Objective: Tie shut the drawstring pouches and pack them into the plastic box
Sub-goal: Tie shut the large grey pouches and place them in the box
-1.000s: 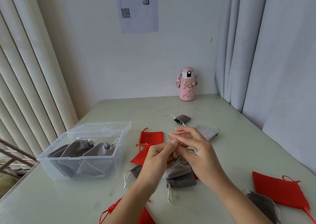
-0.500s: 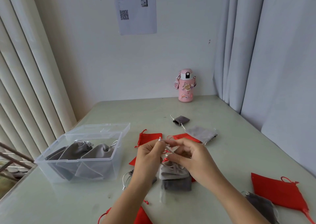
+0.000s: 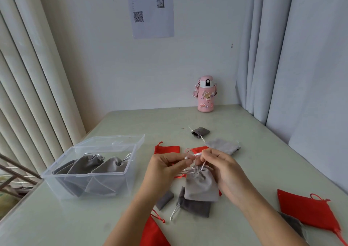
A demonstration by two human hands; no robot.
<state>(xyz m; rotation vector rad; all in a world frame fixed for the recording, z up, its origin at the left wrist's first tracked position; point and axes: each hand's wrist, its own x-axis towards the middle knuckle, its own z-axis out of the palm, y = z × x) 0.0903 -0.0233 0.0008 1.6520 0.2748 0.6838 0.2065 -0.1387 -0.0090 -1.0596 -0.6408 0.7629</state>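
Pale green and glossy, the table (image 3: 244, 170) fills a corner between a white wall and long curtains. Above it, the left hand (image 3: 165, 168) and the right hand (image 3: 224, 168) meet. The fingers (image 3: 188, 161) of the left are curled, pinching the silver drawstring (image 3: 195, 154) near its end. The right fingers (image 3: 209, 154) pinch the same cord just beside them. A light grey pouch (image 3: 201, 185) hangs right below both sets of fingers, its neck gathered. Under it on the table lies a dark grey pouch (image 3: 195, 207), and a red pouch (image 3: 166, 149) lies flat just beyond the left fingers. Well to the left of the fingers sits the clear plastic box (image 3: 84, 174), its lid (image 3: 113, 142) folded back, with tied grey pouches (image 3: 88, 163) inside. Beyond the right fingers lie a flat grey pouch (image 3: 223, 146) and a small dark pouch (image 3: 200, 132). Another red pouch (image 3: 308, 210) lies well to the right of them. Far beyond the fingers, a pink bottle (image 3: 206, 95) with cartoon stickers stands by the wall. A paper sheet (image 3: 152, 10) hangs higher up, bearing a QR code (image 3: 138, 16) and print too small to read.
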